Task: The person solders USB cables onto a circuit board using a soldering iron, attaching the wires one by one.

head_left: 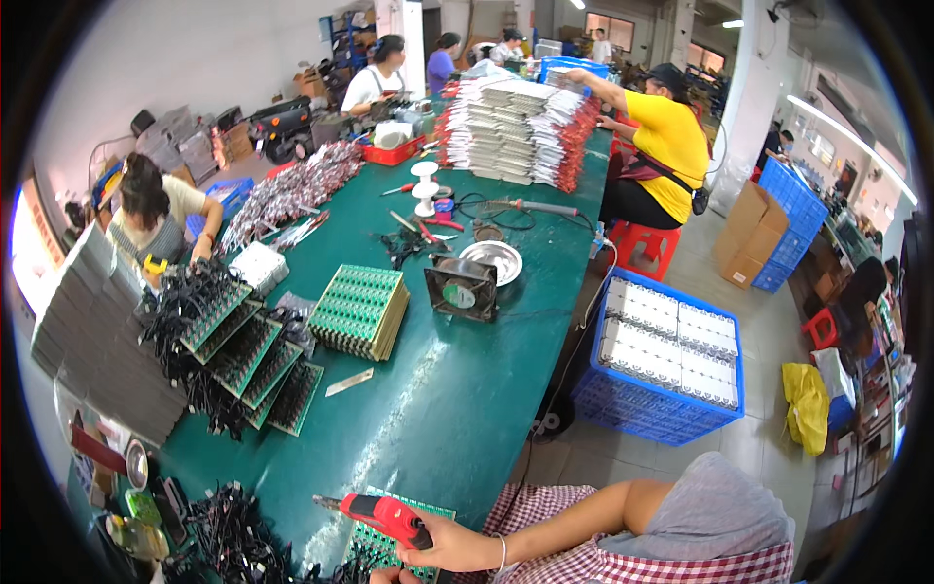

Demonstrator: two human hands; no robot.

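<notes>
A green circuit-board panel lies on the bench, beneath a red pistol-grip tool; the right hand curls its fingers round the grip, nozzle between nine and ten o'clock. The left hand, toward seven, is cropped; its hold cannot be told. The step appears to be tool work on the panel; the next move would call for steady nozzle aim. Cables lie at nine, stacked boards near twelve. The fan's round label is illegible.

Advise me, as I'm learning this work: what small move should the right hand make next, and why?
Probably bring the tip of the red gun-shaped tool toward the green board below: the right hand grips the tool, but its tip points left, past the board's edge.
</notes>
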